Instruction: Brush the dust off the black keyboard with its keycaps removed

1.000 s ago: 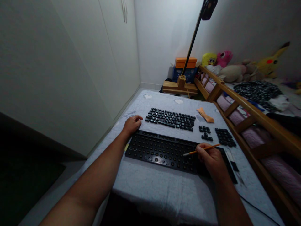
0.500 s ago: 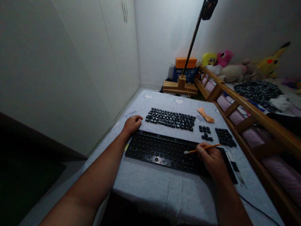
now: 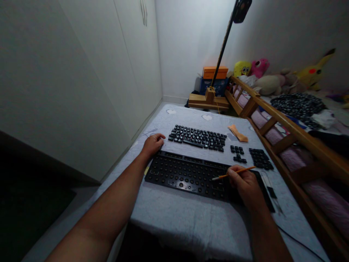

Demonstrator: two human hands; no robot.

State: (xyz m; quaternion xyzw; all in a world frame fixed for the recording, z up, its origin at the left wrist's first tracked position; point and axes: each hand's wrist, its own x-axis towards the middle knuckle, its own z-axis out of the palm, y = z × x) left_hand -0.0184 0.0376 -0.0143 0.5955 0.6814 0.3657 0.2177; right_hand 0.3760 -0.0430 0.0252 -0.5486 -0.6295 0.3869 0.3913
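Right now the right hand [image 3: 245,183] is closed in a pen grip on a thin orange-handled brush [image 3: 236,172], whose pale tip touches the bare top of the keyboard [image 3: 185,174] towards its right half. The left hand [image 3: 153,144] lies palm down at the keyboard's far left corner, fingers loosely curled and holding nothing, and seems to steady that corner. The keyboard has no caps on it and lies flat on the pale cloth [image 3: 191,218].

The main risk, as I judge it, comes from what lies just beyond the keyboard. The loose key caps [image 3: 197,137] sit in rows close behind its far edge, with two smaller groups [image 3: 237,154] and [image 3: 261,159] behind its right end. A long stroke or a flick of the brush handle could knock caps out of their order or off the cloth. Pressing the tip too hard could bend the bristles or catch one of the keyboard's small round domes.

Only the left corner is pinned, so the keyboard could swing on the soft cloth under a sideways push. The cable [image 3: 297,240] trails from the keyboard's right end, near the right forearm, which could snag it. Some small dark parts [image 3: 271,191] beside that end could also be swept away by the wrist.
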